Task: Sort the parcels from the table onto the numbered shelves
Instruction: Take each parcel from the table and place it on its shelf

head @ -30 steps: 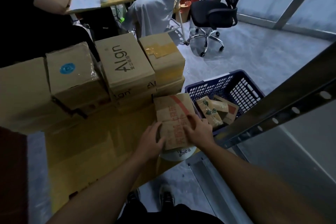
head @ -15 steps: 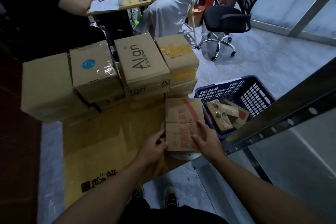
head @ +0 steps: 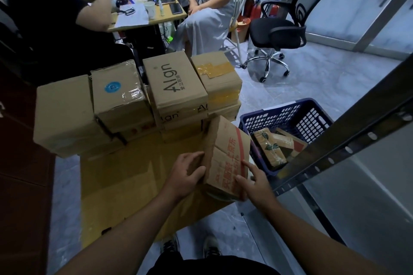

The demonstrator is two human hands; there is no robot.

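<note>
A brown cardboard parcel with red print and a red stripe (head: 225, 152) is tilted up off the yellow table top (head: 125, 181), its left edge raised. My left hand (head: 186, 173) grips its left side with curled fingers. My right hand (head: 252, 182) holds its near right corner, thumb on the printed face. Behind it stand several larger cardboard parcels, among them one marked "Align" (head: 176, 87), one with a blue sticker (head: 116, 94) and one with yellow tape (head: 215, 76). A grey metal shelf rail (head: 335, 149) runs diagonally at the right.
A blue plastic basket (head: 288, 118) with a few small wrapped parcels sits on the floor right of the table. Two seated people and a desk (head: 143, 18) are behind the stack. A black office chair (head: 281, 29) stands at the back right. A dark red cabinet (head: 20, 185) borders the left.
The red-printed parcel has gone from lying flat to tilted up, lifted by both hands. My left hand has moved from beside it onto its left side. The view has shifted slightly.
</note>
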